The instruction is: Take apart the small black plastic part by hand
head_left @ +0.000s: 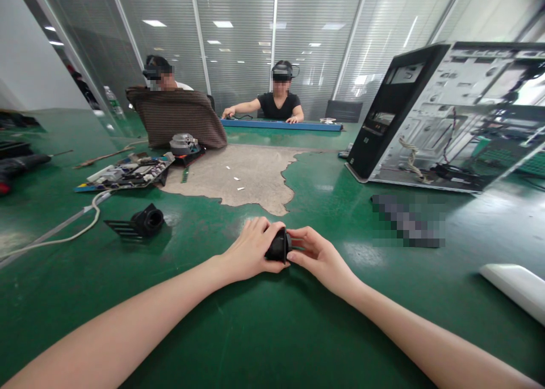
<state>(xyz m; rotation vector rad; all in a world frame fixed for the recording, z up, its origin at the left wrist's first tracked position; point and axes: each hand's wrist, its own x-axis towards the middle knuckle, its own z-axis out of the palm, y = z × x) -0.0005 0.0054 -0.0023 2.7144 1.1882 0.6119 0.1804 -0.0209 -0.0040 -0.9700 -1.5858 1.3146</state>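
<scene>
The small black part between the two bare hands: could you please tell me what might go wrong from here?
The small black part could slip onto the glossy green tabletop if the left hand loosens, since the right hand has only fingertips at its end. A wide outward swing of the left hand might knock the loose black piece with a slatted plate lying on that side.

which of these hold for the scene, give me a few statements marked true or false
1. The left hand grips a black part. True.
2. The right hand rests flat, away from everything. False: the right hand has its fingertips at the black part's end.
3. An open-sided computer case stands to the right of both hands. True.
4. The circuit board lies right of the hands. False: the circuit board lies to their left.
</scene>
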